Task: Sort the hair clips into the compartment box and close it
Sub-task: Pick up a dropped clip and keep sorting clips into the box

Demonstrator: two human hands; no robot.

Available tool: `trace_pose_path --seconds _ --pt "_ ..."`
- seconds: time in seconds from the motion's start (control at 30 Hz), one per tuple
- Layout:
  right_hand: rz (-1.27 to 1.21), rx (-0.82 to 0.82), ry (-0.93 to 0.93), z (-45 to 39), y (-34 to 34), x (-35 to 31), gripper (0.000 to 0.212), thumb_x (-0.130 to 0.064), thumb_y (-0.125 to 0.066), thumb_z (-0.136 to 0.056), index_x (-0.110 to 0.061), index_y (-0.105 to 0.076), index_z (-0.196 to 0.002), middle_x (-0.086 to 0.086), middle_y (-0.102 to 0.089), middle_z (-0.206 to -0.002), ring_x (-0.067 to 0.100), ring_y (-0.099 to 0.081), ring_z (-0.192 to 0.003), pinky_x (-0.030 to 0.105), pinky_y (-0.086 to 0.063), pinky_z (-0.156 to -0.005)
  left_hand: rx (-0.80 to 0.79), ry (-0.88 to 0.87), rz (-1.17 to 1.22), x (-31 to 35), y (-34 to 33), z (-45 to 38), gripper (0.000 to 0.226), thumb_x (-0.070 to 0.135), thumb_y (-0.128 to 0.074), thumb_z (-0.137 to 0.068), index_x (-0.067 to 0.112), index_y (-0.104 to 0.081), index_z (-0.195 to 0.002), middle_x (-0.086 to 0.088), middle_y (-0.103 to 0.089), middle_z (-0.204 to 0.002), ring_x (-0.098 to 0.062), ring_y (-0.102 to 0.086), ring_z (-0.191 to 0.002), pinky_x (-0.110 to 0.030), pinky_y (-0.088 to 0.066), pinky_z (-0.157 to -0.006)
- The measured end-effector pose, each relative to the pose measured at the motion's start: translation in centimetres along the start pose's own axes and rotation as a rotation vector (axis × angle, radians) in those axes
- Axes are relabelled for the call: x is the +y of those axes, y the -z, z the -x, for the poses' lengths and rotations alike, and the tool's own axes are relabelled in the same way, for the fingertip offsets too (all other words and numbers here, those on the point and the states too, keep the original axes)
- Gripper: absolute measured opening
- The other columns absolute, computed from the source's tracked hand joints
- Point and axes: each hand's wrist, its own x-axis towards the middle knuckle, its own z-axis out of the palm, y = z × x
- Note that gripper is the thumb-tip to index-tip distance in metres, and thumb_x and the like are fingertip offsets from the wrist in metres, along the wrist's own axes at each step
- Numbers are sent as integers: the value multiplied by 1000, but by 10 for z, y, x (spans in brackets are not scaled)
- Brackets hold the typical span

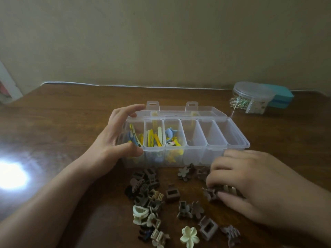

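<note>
A clear compartment box (232, 135) stands open on the wooden table, its lid (188, 111) laid back behind it. Its three left compartments hold yellow, blue and cream flat clips (155, 138); the three on the right look nearly empty. My left hand (116, 133) grips the box's left end, thumb on the front wall and fingers over the rim. My right hand (250, 185) lies in front of the box's right corner, its fingers curled round a bunch of brown and tan claw clips (220, 190). Several brown, grey and cream claw clips (146, 192) lie loose in front of the box.
A round clear jar (250, 99) of pins with a lid stands at the back right, beside a teal case (281, 97). A cream flower clip (189, 236) lies near the front edge. A bright glare spot (10, 174) shines on the table at left. A wall runs behind the table.
</note>
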Motion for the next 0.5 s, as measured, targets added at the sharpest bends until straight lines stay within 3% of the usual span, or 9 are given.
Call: trace_pose_path --seconds 0.17,0.27,0.33,0.5 --pt "-28 156 57 0 4 2 14 -46 -52 -89 -38 -64 -88 -23 -59 -87 1 -54 -80 26 -50 -63 -4 11 -24 2 -2 0 82 46 -65 -54 50 -46 -134 8 -40 -138 -15 -43 -134 -48 -43 -108" --pt "-297 412 19 -3 6 3 12 -34 -60 -88 -26 -69 -87 -17 -61 -84 4 -57 -79 27 -48 -65 -22 11 -38 4 -5 1 83 48 -64 -54 49 -45 -135 8 -39 -138 -16 -40 -136 -52 -40 -110" --pt "-316 563 -63 -10 3 6 15 -33 -61 -86 -20 -70 -85 -11 -65 -83 11 -60 -81 34 -49 -68 -32 12 -45 5 -6 1 83 48 -64 -55 48 -45 -136 9 -38 -137 -14 -39 -137 -51 -39 -111" --pt "-290 624 -248 -27 -13 13 15 -35 -62 -86 -23 -69 -82 -13 -64 -85 12 -57 -88 39 -48 -76 -29 11 -40 6 -8 1 83 46 -65 -55 47 -46 -136 9 -38 -135 -14 -38 -138 -50 -37 -113"
